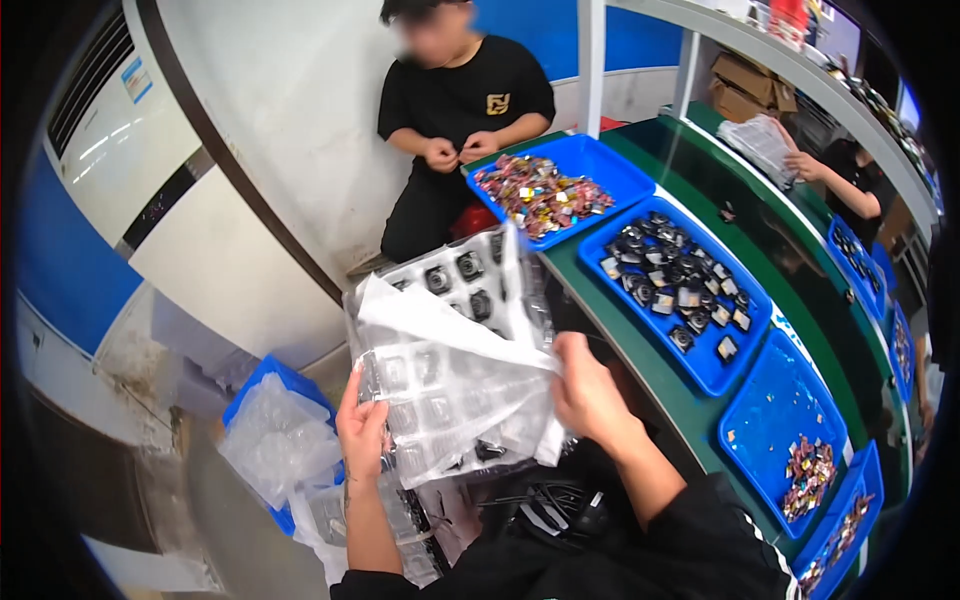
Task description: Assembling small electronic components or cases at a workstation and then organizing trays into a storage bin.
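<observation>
In front of me I hold up a clear plastic tray (pixel 505 295) with rows of pockets, several of them with small black round parts (pixel 470 265). A thin white sheet (pixel 450 335) lies folded and slanted across it, covering many pockets. My left hand (pixel 362 425) grips the tray's left edge, thumb on top. At the right edge my right hand (pixel 590 395) is closed on the white sheet's corner; whether it also holds the tray is hidden. Below, black cables (pixel 555 510) lie near my lap.
To the right, a green bench (pixel 615 335) carries blue bins: one with colourful small parts (pixel 545 195), another with black parts (pixel 670 275). A blue bin (pixel 290 375) with clear plastic bags stands on the floor at left. One person (pixel 465 110) sits ahead; another's arm (pixel 840 185) shows at right.
</observation>
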`<state>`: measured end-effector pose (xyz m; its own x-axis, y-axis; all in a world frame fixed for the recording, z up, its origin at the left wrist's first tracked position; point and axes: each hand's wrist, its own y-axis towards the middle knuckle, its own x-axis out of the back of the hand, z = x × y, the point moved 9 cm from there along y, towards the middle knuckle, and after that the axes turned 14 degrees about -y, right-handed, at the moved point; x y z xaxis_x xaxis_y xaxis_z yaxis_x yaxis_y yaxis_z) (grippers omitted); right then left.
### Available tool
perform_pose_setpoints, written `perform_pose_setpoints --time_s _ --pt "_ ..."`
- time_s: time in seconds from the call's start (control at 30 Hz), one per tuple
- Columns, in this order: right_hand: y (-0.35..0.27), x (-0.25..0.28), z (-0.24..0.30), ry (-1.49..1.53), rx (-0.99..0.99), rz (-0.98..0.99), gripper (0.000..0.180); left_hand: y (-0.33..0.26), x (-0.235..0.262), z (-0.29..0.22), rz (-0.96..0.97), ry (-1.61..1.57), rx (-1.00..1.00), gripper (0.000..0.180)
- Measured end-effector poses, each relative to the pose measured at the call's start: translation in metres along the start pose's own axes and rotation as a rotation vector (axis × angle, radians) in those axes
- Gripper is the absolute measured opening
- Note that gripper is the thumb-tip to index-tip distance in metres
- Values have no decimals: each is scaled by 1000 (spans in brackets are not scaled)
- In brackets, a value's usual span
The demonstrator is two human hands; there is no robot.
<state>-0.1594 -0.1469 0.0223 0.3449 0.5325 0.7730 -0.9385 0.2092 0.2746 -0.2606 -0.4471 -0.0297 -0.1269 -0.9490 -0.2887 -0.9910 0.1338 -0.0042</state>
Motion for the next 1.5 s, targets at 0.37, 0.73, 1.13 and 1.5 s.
perform_pose_setpoints --time_s 0.37,0.73,1.13,1.5 --pt "-116 152 -87 -112 -495 -365 44 39 -263 30 782 -29 175 70" --pt "-147 168 -122 350 -426 -559 51 76 -347 78 723 -731 659 30" --pt "-152 164 -144 715 -504 -600 35 11 -342 33 331 -1171 145 31" --pt "-149 154 -121 424 -594 -483 32 -6 -335 23 463 -873 -277 68"
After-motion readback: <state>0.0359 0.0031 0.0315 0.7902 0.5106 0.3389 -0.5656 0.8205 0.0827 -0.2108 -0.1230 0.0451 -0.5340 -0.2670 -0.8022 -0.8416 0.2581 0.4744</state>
